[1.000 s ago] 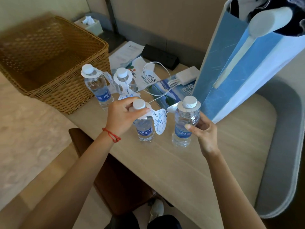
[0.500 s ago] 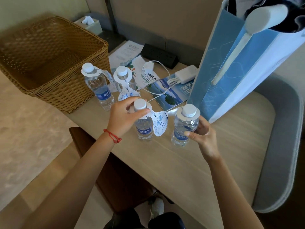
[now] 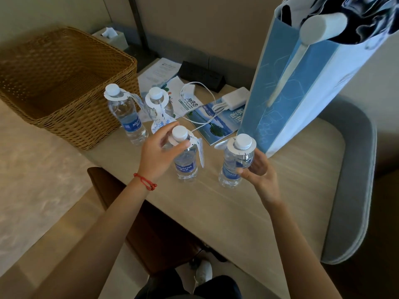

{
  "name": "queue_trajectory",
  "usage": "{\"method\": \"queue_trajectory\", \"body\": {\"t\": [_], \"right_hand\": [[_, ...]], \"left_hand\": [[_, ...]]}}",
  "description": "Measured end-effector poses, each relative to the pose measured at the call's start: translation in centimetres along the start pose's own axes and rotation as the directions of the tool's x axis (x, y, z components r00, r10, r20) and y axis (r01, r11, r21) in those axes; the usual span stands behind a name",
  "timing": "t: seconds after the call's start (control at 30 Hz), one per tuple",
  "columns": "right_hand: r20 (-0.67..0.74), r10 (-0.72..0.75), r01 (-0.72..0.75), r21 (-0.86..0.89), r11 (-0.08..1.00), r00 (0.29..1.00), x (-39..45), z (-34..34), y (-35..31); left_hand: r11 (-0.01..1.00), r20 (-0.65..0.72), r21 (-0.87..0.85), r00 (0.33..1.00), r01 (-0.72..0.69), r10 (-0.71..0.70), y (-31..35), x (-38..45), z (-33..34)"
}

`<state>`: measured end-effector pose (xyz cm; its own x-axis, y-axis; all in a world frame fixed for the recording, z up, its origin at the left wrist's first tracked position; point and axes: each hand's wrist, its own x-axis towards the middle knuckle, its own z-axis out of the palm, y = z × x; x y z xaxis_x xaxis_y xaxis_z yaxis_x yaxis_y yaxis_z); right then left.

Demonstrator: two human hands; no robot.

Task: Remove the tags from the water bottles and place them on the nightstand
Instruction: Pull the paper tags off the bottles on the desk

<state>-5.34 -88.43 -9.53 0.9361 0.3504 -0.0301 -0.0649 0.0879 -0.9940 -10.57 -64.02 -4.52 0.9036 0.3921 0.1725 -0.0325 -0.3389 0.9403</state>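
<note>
While the left hand (image 3: 160,147) pinches the paper tag (image 3: 195,145) at the neck of the near bottle (image 3: 185,160), the right hand (image 3: 257,171) curls round the body of the bottle beside it (image 3: 236,162), so the two hands are apart, each on its own bottle. All four bottles stand upright on the worktop (image 3: 237,212), caps up, long axes vertical; the two far ones (image 3: 127,113) sit just beside the wicker basket (image 3: 64,83). The tag's ring lies flat round the neck and its flap hangs down the right side. I'd say a sideways tug could tip this light bottle into its neighbour, since nothing steadies its base, or tear the thin ring. The charger cable (image 3: 200,104) lies near too and might snag
</note>
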Motion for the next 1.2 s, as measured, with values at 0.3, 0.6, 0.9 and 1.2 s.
{"method": "queue_trajectory", "body": {"t": [0.3, 0.6, 0.9, 1.2], "right_hand": [[-0.170, -0.036, 0.038, 0.005, 0.999, 0.985, -1.9, 0.6, 0.3], [-0.403, -0.014, -0.007, -0.050, 0.999, 0.915, -4.6, 3.3, 0.6], [-0.501, -0.022, -0.064, -0.154, 0.986, 0.865, -6.0, 9.6, 0.3], [-0.401, -0.262, 0.038, -0.486, 0.873, 0.878, -2.7, 14.9, -3.1]], "left_hand": [[0.997, -0.032, -0.042, 0.998, 0.061, -0.063, -1.0, -1.8, -1.1], [0.997, 0.075, -0.050, 0.995, 0.065, -0.061, -2.8, -2.8, -2.4], [1.000, 0.207, 0.003, 0.978, -0.028, 0.027, -4.5, -1.9, -4.6], [0.999, 0.299, -0.015, 0.954, -0.035, 0.038, -4.7, 0.5, -3.9]]}}
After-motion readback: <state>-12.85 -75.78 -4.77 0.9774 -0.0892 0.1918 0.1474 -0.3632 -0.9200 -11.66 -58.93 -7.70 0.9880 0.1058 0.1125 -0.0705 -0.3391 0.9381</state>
